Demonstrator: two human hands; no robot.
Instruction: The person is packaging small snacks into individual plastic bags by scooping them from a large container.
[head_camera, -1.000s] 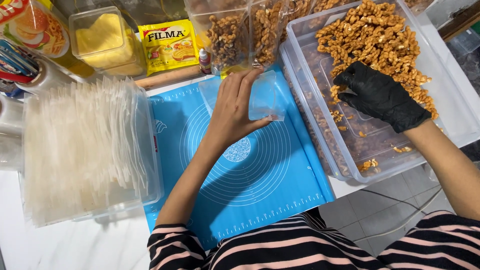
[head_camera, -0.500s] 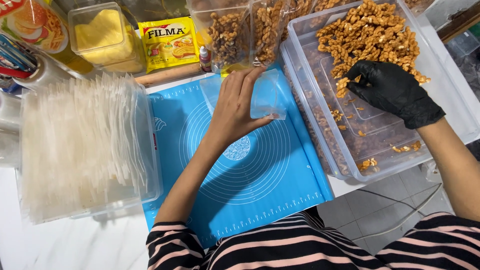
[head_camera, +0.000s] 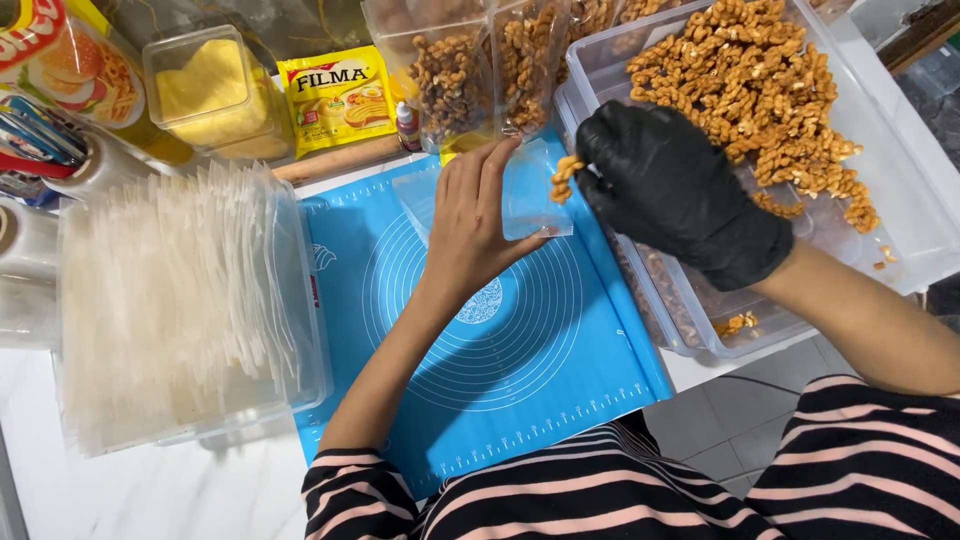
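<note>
Snacks (head_camera: 563, 178) pinched in gloved right fingers (head_camera: 600, 170) above pouch (head_camera: 530, 205).

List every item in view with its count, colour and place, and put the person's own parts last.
Twisted snacks: a heap, golden brown, in the tray at right.
Clear plastic tray: one, transparent, right of the mat.
Small clear pouch: one, transparent, top of the mat under the left hand.
Baking mat: one, blue, centre of the table.
Filled snack bags: two at least, clear, behind the mat.
Empty pouches: a stack, clear, in a tub at left.
Yellow sachet: one, behind the mat.
Lidded tub: one, clear with yellow contents, top left.
Left hand: bare, holding the pouch.
Right hand: black glove, a few snacks in its grip at the pouch mouth.
</note>
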